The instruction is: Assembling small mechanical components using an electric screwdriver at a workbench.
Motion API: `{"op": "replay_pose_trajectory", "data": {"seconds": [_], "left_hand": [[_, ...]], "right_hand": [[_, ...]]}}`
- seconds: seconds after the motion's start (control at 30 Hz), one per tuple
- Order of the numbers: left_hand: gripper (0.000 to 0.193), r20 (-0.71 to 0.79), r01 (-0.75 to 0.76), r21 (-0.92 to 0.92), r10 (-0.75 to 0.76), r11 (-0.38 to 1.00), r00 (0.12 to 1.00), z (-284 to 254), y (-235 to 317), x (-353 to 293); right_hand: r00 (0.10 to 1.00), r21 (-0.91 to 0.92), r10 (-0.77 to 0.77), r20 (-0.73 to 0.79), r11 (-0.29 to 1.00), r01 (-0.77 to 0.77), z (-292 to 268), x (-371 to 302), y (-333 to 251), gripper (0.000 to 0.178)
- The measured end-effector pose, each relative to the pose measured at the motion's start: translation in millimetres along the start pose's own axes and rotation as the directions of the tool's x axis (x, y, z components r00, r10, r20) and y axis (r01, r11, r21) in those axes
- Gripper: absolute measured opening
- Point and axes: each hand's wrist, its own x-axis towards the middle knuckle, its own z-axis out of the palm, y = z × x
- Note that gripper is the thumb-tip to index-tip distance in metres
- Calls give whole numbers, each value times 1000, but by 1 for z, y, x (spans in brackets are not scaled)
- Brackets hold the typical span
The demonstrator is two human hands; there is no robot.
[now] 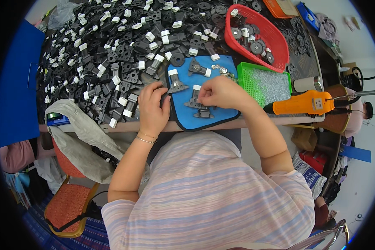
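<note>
A blue mat [183,114] with a dark border lies at the table's front. On it are several black plastic parts, some with white caps: one at the top [199,68], one at the left [177,82], and one [193,100] under my right fingertips. A plain black piece [203,113] sits just below that. My right hand [223,93] is pinched closed over the capped part; whatever its fingertips grip is hidden. My left hand [154,106] rests by the mat's left edge, fingers loosely bent and apart, with nothing visible in it. Small round metal pieces [223,71] lie at the mat's upper right.
A large pile of black and white parts [112,54] covers the table's left and back. Right of the mat stand a green basket [242,85] of small shiny pieces, a red basket [275,31] with black discs, an orange power screwdriver [306,104] and a pale cylinder [307,84].
</note>
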Motion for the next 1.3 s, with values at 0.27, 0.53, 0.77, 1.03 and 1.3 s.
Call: {"op": "replay_pose_trajectory", "data": {"seconds": [0.27, 0.53, 0.77, 1.03, 1.3], "left_hand": [[24, -11, -8, -15, 8, 1000, 1000, 0, 0, -1], [29, 93, -218, 132, 207, 967, 974, -6, 26, -5], [23, 214, -195, 185, 154, 963, 965, 7, 32, -4], [25, 206, -184, 239, 136, 954, 969, -13, 28, -6], [34, 384, -287, 140, 215, 948, 898, 6, 66, -9]], "right_hand": [[996, -112, 53, -77, 992, -61, 0, 1, -3, 17], [957, -241, -171, -236, 964, 113, 9, -36, 4, 12], [863, -344, -501, -70, 824, 451, 36, -58, 18, 10], [895, -231, -426, -129, 891, 391, 32, -69, 36, 12], [938, -61, -300, -174, 954, 294, 36, -65, 38, 12]]}}
